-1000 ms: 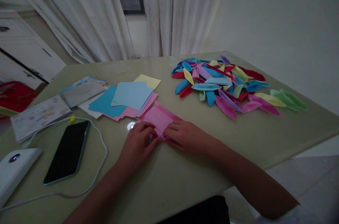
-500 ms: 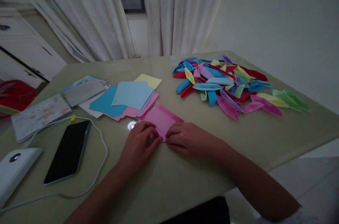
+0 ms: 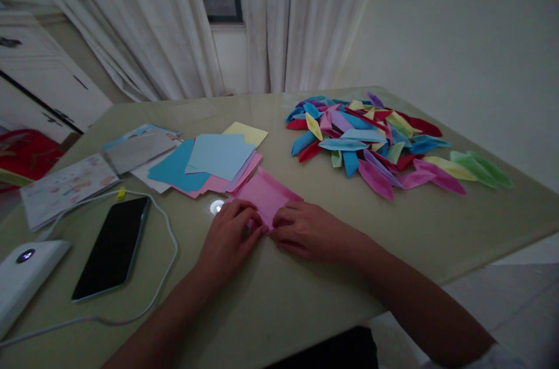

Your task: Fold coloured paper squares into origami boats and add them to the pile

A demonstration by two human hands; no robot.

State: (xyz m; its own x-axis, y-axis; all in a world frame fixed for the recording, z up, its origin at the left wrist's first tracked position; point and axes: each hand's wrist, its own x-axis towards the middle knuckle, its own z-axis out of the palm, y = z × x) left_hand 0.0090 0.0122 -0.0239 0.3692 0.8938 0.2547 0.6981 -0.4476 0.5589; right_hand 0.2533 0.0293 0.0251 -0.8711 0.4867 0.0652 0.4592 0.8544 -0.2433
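A pink paper sheet [image 3: 266,195] lies partly folded on the green table [image 3: 305,299], near its middle. My left hand [image 3: 229,235] presses its fingertips down on the sheet's near left corner. From the right, my right hand [image 3: 305,230] pins the near edge with curled fingers. The fingertips of both hands almost meet at the fold. Just behind the sheet sits a stack of square papers [image 3: 209,162] in blue, pink and yellow.
A heap of several folded paper pieces in many colours [image 3: 375,139] covers the table's far right. On the left lie a black phone [image 3: 113,247], a white cable [image 3: 166,264], a white device [image 3: 21,276] and printed sheets [image 3: 65,183]. White curtains hang behind.
Both hands stay on the pink sheet's near edge; the fingers have shifted only slightly. The view has drifted a little.
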